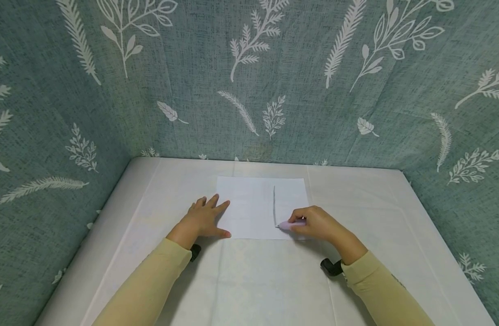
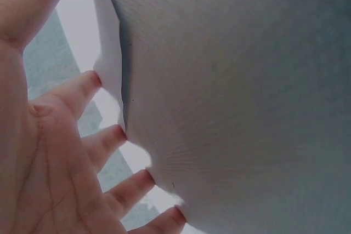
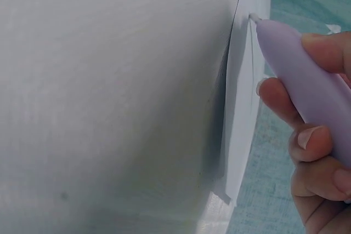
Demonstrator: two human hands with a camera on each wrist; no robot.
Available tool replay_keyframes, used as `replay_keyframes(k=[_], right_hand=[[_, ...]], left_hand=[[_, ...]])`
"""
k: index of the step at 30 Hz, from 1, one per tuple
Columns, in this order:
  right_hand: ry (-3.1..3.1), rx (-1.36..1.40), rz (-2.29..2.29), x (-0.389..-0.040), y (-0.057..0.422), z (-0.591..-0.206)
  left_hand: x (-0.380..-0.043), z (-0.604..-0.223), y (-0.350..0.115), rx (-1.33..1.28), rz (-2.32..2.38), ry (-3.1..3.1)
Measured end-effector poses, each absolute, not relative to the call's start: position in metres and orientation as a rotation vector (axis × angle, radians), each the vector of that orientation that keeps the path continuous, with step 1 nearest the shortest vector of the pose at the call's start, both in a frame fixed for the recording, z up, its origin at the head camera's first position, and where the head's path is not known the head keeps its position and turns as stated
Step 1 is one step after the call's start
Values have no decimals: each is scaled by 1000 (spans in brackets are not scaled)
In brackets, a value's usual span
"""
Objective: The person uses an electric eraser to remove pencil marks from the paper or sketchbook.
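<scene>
A sheet of white paper (image 1: 247,208) lies on the covered table. My right hand (image 1: 314,222) grips a thick lilac marker (image 3: 299,75), thumb and fingers curled round its body. Its narrow tip meets the paper at the lower end of a grey line (image 1: 274,203), which runs nearly straight up the sheet, right of its middle. At the paper's left edge my left hand (image 1: 204,219) rests with fingers spread. In the left wrist view the fingertips (image 2: 120,132) press down along the edge of the sheet and the tablecloth.
A white cloth (image 1: 249,280) with fold creases covers the table. Blue-green fabric with white leaf prints (image 1: 192,81) stands behind it and on both sides. Black straps or mounts (image 1: 332,267) show at both wrists, by the cuffs of the pale yellow sleeves (image 1: 151,280).
</scene>
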State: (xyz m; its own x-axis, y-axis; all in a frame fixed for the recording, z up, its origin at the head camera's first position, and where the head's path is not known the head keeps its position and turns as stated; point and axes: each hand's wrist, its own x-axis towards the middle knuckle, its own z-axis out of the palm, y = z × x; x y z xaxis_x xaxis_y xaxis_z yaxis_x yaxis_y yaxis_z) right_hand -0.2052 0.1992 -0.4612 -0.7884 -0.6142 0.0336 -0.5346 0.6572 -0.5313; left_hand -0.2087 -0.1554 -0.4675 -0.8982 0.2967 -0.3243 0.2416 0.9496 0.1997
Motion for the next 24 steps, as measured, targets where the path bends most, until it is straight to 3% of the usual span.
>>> replay_keyframes(k=[24], right_hand=[[2724,-977,-807,-207,201,-462]], left_hand=[[-208,-463,-153,386,216,2748]])
